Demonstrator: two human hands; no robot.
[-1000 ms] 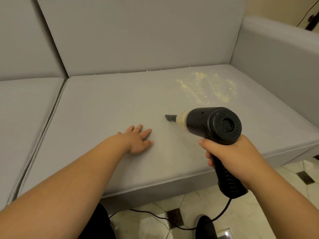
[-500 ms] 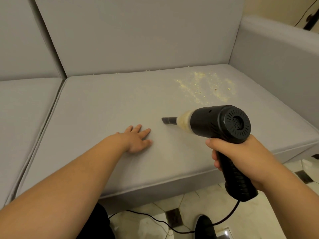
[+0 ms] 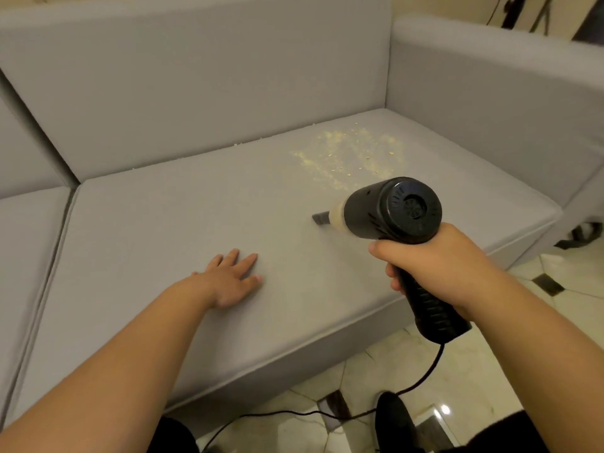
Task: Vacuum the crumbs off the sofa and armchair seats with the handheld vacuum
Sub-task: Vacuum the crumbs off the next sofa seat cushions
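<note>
Right hand (image 3: 447,266) had fingers wrapped around handheld vacuum (image 3: 392,212) grip, nozzle just short of crumbs (image 3: 349,155) on sofa seat (image 3: 163,230). Left hand (image 3: 228,282) lay flat, fingers spread, on seat left of vacuum.

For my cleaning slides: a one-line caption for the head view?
Right hand aims the vacuum toward crumbs on the sofa seat; left hand rests flat.
</note>
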